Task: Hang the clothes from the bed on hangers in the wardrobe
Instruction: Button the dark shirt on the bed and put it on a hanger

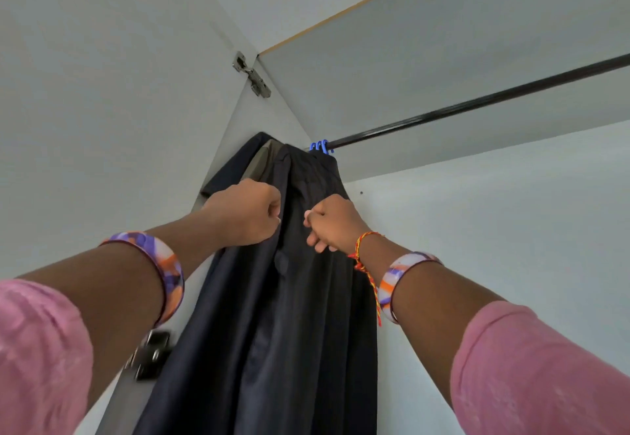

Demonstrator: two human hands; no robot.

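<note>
Head view: you looked up into the wardrobe.
Garment: dark, hung from blue hangers on the rod.
Left hand: your fingers clenched its left fold.
Right hand: your fingers pinched its right fold.

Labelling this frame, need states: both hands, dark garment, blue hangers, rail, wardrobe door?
left hand: fingers curled, gripping the dark garment
right hand: fingers curled, gripping the dark garment
dark garment: hanging from the rail
blue hangers: hooked on the rail, bunched at its left end
rail: mounted, mostly bare
wardrobe door: open
</note>
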